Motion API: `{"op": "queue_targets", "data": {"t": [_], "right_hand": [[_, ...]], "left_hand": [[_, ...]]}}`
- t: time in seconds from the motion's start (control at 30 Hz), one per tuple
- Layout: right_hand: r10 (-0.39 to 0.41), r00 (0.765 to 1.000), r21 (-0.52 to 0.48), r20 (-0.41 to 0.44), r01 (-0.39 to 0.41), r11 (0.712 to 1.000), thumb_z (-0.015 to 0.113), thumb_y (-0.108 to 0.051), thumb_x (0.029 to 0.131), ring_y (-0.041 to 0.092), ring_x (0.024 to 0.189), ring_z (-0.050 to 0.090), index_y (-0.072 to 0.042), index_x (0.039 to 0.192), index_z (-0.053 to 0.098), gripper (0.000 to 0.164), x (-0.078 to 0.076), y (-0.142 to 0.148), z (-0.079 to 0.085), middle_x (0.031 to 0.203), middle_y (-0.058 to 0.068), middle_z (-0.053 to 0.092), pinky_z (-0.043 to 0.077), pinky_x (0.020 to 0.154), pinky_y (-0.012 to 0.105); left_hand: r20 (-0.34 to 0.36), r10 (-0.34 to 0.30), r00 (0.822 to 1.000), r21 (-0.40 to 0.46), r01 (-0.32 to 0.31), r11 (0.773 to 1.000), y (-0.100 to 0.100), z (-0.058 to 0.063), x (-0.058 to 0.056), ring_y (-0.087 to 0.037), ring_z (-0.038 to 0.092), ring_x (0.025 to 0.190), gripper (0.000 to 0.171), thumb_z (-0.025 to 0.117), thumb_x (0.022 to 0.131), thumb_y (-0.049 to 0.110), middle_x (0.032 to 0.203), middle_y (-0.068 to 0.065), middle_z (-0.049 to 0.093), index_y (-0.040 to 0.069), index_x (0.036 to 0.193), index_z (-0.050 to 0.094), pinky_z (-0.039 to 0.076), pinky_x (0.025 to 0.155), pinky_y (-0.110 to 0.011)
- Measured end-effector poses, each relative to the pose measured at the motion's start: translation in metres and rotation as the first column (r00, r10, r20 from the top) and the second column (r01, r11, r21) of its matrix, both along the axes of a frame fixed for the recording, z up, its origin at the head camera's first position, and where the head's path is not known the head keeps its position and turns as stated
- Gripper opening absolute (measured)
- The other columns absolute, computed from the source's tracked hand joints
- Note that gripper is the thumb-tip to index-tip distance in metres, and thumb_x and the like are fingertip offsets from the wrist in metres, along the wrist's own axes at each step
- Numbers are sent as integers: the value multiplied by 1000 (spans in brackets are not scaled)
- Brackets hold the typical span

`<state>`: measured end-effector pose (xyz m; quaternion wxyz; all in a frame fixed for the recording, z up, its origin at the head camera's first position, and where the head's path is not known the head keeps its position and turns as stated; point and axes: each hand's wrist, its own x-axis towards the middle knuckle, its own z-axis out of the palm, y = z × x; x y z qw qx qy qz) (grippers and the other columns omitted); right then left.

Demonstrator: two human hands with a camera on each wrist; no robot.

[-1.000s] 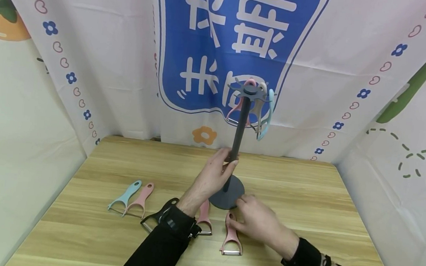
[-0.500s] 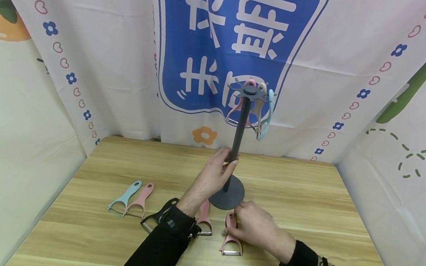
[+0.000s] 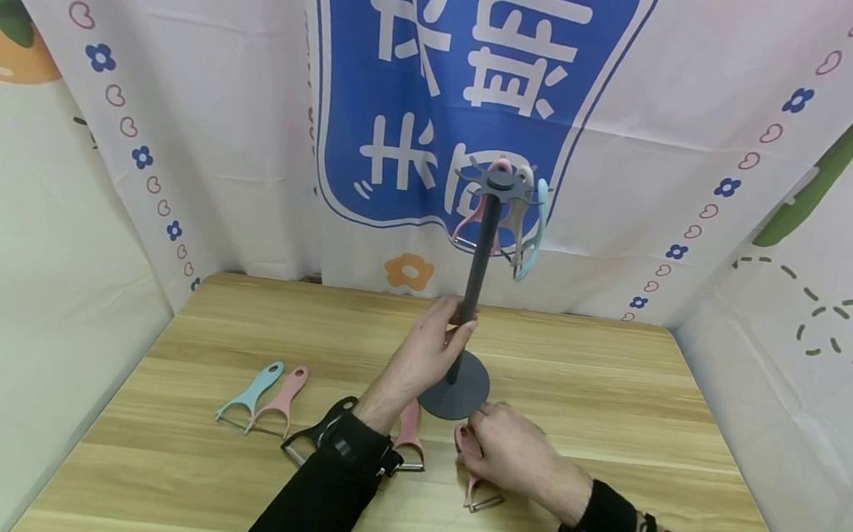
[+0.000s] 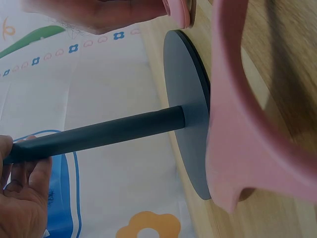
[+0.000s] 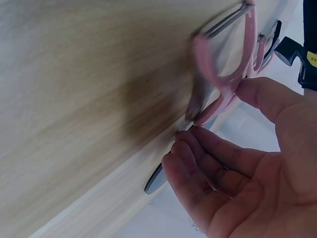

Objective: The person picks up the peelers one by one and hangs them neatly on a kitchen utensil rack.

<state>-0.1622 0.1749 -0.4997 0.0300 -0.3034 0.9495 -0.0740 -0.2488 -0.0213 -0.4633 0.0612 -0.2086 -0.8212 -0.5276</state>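
A dark grey stand (image 3: 481, 258) rises from a round base on the wooden table. My left hand (image 3: 426, 348) grips its pole low down, fingers and thumb around it, as the left wrist view also shows. From the top hooks hang a pink peeler (image 3: 469, 221), a grey peeler (image 3: 514, 216) and a light blue peeler (image 3: 538, 240). In front of the base, my right hand (image 3: 516, 450) pinches another pink peeler (image 5: 229, 83) by its handle, between thumb and fingertips. Its blade end is turned toward me and tilted, close over the tabletop.
To the left lie a light blue peeler (image 3: 261, 381) and a pink peeler (image 3: 288, 395) side by side. A black peeler (image 3: 317, 431) and one more pink peeler (image 3: 410, 426) lie partly behind my left forearm. A printed cloth (image 3: 257, 119) hangs behind the table.
My right hand has slid slightly toward me and taken hold of the pink peeler, whose blade end has swung to the right. The left hand and the stand have stayed in place.
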Motion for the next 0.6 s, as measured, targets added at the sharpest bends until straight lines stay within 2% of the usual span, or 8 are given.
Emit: {"op": "queue_targets", "data": {"t": [0.2,0.37,0.6], "right_hand": [[13,1000,-49,-11,-13,999,90,-17,100,8,78,59,-11,96,76,15,-1,2,-1,90,-2,69,54,65,23],[19,1000,-84,17,-17,996,90,-7,98,4,79,57,-10,96,75,15,0,3,0,93,-1,68,56,64,20],[-7,1000,-59,26,8,998,92,-7,96,8,83,65,-7,101,77,16,0,3,1,96,3,72,61,67,23]], "left_hand": [[-10,1,1000,-8,-1,1000,0,0,0,-32,77,134,24,65,123,19,138,-15,73,8,144,70,71,117,-44],[-6,4,1000,-15,-4,1000,1,0,-1,-31,77,133,25,66,123,20,137,-14,73,8,144,69,71,117,-45],[-6,5,1000,-10,-5,1000,0,0,-1,-32,78,134,26,66,123,19,138,-15,73,7,145,69,71,117,-44]]}}
